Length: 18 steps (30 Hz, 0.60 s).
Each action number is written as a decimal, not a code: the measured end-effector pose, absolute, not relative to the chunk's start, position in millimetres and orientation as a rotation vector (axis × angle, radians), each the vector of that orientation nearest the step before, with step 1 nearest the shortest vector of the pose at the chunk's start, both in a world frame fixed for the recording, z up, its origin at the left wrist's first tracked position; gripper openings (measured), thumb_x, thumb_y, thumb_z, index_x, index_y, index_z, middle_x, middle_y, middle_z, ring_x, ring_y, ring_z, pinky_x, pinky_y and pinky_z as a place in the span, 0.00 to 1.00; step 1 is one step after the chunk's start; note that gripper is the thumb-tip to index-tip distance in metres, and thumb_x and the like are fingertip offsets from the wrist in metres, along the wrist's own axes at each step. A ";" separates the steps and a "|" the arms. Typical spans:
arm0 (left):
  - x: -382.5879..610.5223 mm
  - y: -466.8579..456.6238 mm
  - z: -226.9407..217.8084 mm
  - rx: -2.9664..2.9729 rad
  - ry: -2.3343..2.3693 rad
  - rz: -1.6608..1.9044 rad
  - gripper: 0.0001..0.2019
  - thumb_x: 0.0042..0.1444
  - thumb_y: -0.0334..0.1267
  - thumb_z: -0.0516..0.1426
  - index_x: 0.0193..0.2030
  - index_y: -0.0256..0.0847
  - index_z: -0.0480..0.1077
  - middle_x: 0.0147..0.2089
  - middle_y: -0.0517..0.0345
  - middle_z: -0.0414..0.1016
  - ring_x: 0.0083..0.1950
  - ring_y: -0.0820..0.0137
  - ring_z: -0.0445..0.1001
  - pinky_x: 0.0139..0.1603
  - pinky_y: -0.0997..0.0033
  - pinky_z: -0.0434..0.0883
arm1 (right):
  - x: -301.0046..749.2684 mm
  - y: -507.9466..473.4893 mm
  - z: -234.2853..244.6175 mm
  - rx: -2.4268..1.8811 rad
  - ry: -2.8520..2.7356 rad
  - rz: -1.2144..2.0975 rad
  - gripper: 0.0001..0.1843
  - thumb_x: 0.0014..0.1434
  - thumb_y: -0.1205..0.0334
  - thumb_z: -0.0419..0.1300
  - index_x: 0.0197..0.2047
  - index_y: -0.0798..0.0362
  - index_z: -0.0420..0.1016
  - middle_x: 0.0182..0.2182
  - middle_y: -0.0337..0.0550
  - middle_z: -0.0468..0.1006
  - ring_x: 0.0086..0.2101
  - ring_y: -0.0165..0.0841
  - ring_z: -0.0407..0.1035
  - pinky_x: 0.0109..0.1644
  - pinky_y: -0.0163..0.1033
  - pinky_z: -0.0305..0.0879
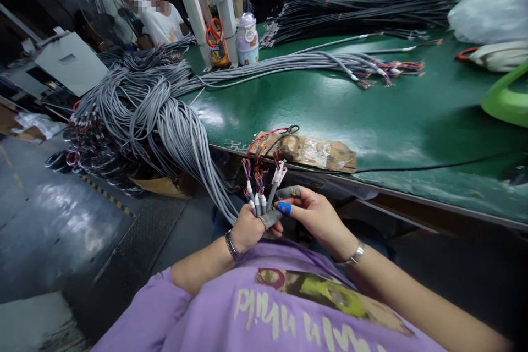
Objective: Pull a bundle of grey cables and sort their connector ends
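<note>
My left hand (249,227) is closed around several grey cables (258,210) just below their ends. White sleeves and fanned-out coloured wires (259,179) top these cables. My right hand (311,210) is closed in a pinch at the right side of the bundle, its fingertips by one grey cable (272,196) that leans right. A pale pink clip-like piece (281,171) stands at that cable's upper end. Finger covers show on both hands, grey ones and a blue one on the right thumb. The exact contact at the fingertips is partly hidden.
Long grey cables (165,115) hang over the left table edge. A taped wooden board (317,153) with thin wires lies at the front edge of the green table (396,115). Behind are black cables (363,14), a lilac bottle (248,38) and a person (163,25).
</note>
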<state>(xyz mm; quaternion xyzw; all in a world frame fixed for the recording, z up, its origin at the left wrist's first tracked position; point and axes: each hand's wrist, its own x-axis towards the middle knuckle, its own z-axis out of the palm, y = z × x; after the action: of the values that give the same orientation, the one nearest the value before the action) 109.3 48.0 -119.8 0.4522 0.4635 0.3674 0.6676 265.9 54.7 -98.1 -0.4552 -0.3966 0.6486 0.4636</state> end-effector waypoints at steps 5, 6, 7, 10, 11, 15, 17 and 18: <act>110.8 46.8 -119.6 1.016 1.067 0.884 0.22 0.47 0.55 0.64 0.26 0.33 0.72 0.22 0.54 0.74 0.21 0.72 0.73 0.26 0.72 0.73 | 268.3 55.2 -107.2 -1.211 -0.934 1.517 0.20 0.38 0.57 0.72 0.34 0.53 0.73 0.26 0.40 0.79 0.28 0.32 0.73 0.33 0.36 0.69; 110.9 46.6 -120.4 1.018 1.080 0.896 0.22 0.47 0.55 0.64 0.26 0.33 0.72 0.22 0.54 0.74 0.22 0.72 0.73 0.26 0.72 0.73 | 268.4 55.0 -108.5 -1.216 -0.933 1.511 0.19 0.39 0.57 0.72 0.34 0.53 0.73 0.25 0.40 0.78 0.28 0.31 0.72 0.33 0.36 0.68; 111.0 46.5 -121.4 1.016 1.095 0.908 0.22 0.47 0.55 0.64 0.26 0.33 0.72 0.22 0.54 0.75 0.22 0.71 0.73 0.26 0.72 0.73 | 268.5 54.6 -109.5 -1.216 -0.932 1.509 0.19 0.39 0.58 0.72 0.34 0.53 0.73 0.26 0.40 0.78 0.27 0.31 0.72 0.32 0.36 0.68; 111.2 46.6 -125.2 0.985 1.123 0.949 0.22 0.48 0.56 0.64 0.27 0.33 0.72 0.23 0.55 0.75 0.22 0.71 0.74 0.25 0.73 0.72 | 268.3 53.5 -111.1 -1.202 -0.916 1.513 0.18 0.41 0.59 0.71 0.34 0.53 0.72 0.26 0.40 0.78 0.28 0.32 0.72 0.32 0.36 0.67; 111.2 46.7 -126.0 0.971 1.124 0.959 0.22 0.48 0.56 0.63 0.28 0.34 0.72 0.23 0.55 0.75 0.21 0.71 0.74 0.25 0.73 0.72 | 268.2 53.3 -111.3 -1.198 -0.911 1.512 0.18 0.41 0.59 0.71 0.34 0.53 0.72 0.26 0.40 0.78 0.28 0.32 0.72 0.32 0.36 0.67; 111.8 47.1 -125.0 0.965 1.121 0.923 0.22 0.47 0.55 0.64 0.25 0.33 0.72 0.21 0.55 0.74 0.21 0.71 0.73 0.24 0.73 0.72 | 266.8 53.1 -112.7 -1.159 -0.903 1.510 0.17 0.42 0.59 0.71 0.35 0.53 0.72 0.27 0.40 0.77 0.29 0.32 0.71 0.33 0.37 0.66; 112.3 47.1 -123.2 0.967 1.124 0.912 0.23 0.47 0.55 0.64 0.24 0.33 0.71 0.21 0.55 0.73 0.20 0.72 0.72 0.24 0.73 0.71 | 265.5 53.2 -113.7 -1.136 -0.894 1.520 0.17 0.42 0.59 0.71 0.35 0.53 0.72 0.27 0.39 0.77 0.29 0.31 0.70 0.33 0.37 0.65; 112.5 47.1 -122.6 0.959 1.124 0.921 0.22 0.47 0.55 0.64 0.24 0.33 0.71 0.21 0.55 0.73 0.20 0.72 0.72 0.24 0.73 0.71 | 264.8 53.1 -114.0 -1.128 -0.886 1.525 0.17 0.42 0.59 0.70 0.36 0.53 0.72 0.27 0.39 0.76 0.28 0.30 0.69 0.33 0.36 0.64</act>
<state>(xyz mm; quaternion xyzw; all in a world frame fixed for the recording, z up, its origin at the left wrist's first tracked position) 112.5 47.1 -122.6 0.4211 0.4938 0.4046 0.6443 264.8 53.1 -114.0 -0.4666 -0.3665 0.6307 0.5001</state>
